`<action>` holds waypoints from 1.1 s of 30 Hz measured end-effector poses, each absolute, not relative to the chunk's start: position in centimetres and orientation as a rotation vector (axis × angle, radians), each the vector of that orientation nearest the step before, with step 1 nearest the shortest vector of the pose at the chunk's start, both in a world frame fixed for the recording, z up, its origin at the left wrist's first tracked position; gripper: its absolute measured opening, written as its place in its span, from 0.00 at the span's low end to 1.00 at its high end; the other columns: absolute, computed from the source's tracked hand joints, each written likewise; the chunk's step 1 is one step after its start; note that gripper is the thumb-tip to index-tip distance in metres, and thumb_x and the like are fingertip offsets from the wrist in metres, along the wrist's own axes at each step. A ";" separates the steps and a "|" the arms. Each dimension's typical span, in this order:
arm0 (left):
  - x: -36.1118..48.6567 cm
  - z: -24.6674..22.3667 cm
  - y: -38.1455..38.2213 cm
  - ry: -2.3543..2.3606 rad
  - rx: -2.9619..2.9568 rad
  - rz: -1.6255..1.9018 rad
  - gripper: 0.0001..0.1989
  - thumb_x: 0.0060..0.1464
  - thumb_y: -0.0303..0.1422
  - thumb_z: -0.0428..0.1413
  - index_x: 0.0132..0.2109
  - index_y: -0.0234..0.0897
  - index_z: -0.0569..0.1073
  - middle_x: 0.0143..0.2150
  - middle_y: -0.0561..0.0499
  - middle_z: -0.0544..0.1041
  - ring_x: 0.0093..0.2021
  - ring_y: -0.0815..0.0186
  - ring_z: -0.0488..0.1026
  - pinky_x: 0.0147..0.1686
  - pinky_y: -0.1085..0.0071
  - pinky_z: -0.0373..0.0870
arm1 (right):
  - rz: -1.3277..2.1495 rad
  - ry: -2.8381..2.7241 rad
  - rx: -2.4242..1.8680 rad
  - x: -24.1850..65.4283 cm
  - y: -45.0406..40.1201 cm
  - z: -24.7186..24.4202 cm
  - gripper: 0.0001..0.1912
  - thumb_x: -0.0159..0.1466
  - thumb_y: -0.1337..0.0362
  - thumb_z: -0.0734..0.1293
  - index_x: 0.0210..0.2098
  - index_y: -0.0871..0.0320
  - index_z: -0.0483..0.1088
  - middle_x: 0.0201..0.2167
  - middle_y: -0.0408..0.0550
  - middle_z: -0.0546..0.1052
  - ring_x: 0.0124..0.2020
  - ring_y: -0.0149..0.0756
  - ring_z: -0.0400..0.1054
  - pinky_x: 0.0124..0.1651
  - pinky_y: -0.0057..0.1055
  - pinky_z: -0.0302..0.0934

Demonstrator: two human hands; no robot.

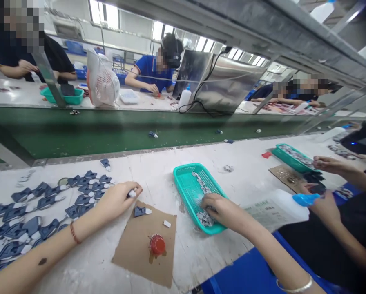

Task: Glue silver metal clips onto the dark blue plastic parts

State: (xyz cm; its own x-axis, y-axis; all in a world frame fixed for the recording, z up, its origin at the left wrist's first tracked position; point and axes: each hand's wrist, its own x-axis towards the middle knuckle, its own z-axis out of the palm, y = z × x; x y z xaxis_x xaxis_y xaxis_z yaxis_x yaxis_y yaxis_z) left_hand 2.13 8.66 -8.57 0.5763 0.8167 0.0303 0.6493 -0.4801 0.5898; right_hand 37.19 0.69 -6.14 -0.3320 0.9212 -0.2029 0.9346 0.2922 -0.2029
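My left hand [121, 196] is closed around a small dark blue piece with a white tip, mostly covered by the fingers. Below it, a similar dark blue piece [141, 211] lies on a brown cardboard sheet [134, 245]. That sheet also bears a red bottle cap [157, 244] with wet-looking brown marks beside it, and a small white rectangle [167, 223]. My right hand [221, 208] reaches into a green plastic basket [183, 171], its fingers curled down at small grey-white pieces [205, 219]. Whatever is between those fingertips is hidden.
Many dark blue pieces [30, 226] are spread over the table's left side. Right of the basket lies a white bottle with a blue cap [305, 199], near a co-worker's hands [326, 204]. A green conveyor belt [118, 126] runs behind the table. People sit across it.
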 end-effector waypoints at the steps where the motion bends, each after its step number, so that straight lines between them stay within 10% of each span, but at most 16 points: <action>1: 2.4 -8.4 10.1 1.204 2.297 0.461 0.16 0.65 0.35 0.44 0.46 0.40 0.76 0.46 0.48 0.81 0.46 0.57 0.78 0.43 0.63 0.72 | -0.443 2.498 1.760 37.3 0.7 -5.9 0.16 0.59 0.77 0.58 0.33 0.57 0.75 0.36 0.52 0.78 0.40 0.42 0.73 0.42 0.36 0.68; 17: 12.2 -9.8 31.6 1.534 2.557 0.505 0.17 0.62 0.37 0.55 0.56 0.37 0.70 0.57 0.43 0.72 0.51 0.58 0.73 0.49 0.54 0.73 | -0.764 2.542 1.912 38.8 -0.7 -6.0 0.09 0.64 0.71 0.63 0.31 0.54 0.73 0.38 0.48 0.74 0.41 0.40 0.71 0.42 0.33 0.65; 33: 6.8 -11.1 19.0 1.008 2.634 0.387 0.12 0.61 0.28 0.50 0.48 0.38 0.74 0.46 0.43 0.75 0.50 0.57 0.72 0.52 0.58 0.69 | -0.916 2.642 1.934 37.9 -0.5 -5.5 0.10 0.53 0.77 0.69 0.27 0.55 0.76 0.31 0.45 0.78 0.37 0.40 0.74 0.42 0.35 0.68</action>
State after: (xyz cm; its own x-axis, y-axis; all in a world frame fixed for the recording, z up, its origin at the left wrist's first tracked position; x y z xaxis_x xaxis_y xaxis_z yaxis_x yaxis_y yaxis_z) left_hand 6.75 19.02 -11.10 0.7184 0.6807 0.1432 0.6017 -0.7114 0.3632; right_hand 37.94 -0.50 -5.49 -0.3304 0.9382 -0.1031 0.8006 0.2207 -0.5571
